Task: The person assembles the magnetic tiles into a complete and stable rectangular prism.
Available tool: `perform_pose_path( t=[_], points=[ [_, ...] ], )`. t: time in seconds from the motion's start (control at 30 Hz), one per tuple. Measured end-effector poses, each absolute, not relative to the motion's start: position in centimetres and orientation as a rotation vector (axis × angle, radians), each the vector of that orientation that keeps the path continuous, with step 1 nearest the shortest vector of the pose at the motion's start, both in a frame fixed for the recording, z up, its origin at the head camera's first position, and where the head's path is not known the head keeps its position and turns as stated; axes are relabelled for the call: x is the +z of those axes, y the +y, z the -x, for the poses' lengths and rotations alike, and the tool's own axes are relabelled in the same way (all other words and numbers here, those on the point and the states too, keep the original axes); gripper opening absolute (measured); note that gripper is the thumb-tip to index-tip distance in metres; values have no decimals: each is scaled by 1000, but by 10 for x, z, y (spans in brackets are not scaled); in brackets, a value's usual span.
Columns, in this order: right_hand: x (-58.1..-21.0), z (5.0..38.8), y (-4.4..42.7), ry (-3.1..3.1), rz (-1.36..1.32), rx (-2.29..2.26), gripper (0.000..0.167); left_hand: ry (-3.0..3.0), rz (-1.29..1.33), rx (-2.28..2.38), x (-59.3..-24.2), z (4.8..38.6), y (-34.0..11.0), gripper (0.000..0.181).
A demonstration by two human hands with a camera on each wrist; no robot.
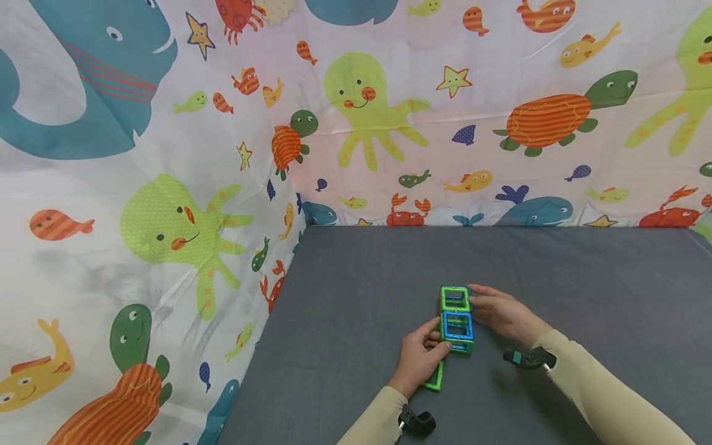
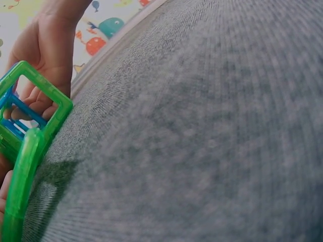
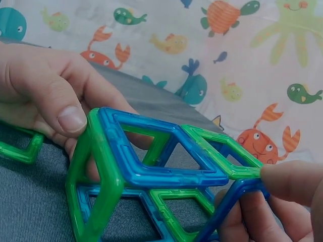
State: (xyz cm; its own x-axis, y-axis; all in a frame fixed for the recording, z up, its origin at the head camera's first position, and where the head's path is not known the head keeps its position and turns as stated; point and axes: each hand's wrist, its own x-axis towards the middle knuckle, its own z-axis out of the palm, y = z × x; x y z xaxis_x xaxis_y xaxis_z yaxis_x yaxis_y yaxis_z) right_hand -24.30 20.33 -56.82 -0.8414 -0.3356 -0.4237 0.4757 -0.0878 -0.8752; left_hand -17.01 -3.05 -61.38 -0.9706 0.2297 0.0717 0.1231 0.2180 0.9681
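Note:
A small two-part box frame of blue and green magnetic tiles stands on the grey cloth in the head view. Its top has a blue square tile (image 1: 444, 326) on the near half and a green square tile (image 1: 443, 300) on the far half. My left hand (image 1: 414, 361) grips the near end, its thumb on the top corner of the green end tile (image 3: 106, 151). At the far right side, my right hand (image 1: 506, 315) pinches the frame by a blue side tile (image 3: 224, 204). Another green tile (image 1: 437, 378) shows partly under my left hand; whether it is attached cannot be told.
Dark grey cloth (image 1: 356, 296) covers the table around the frame. White curtains with printed sea animals hang behind (image 1: 389, 185) and along the left side. Each wrist wears a dark strapped camera, the left one (image 1: 417, 422) close to the cloth.

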Motion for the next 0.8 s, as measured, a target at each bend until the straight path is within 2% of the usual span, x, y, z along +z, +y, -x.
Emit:
perform_pose_path(
  t=[0.43,0.8],
  points=[
    [-569,241,201,1719,-159,-1955,73,2382,-346,1884,-613,170,-31,55],
    [-570,238,202,1781,-141,-2003,59,2384,-348,1891,-617,169,-31,53]
  ],
)
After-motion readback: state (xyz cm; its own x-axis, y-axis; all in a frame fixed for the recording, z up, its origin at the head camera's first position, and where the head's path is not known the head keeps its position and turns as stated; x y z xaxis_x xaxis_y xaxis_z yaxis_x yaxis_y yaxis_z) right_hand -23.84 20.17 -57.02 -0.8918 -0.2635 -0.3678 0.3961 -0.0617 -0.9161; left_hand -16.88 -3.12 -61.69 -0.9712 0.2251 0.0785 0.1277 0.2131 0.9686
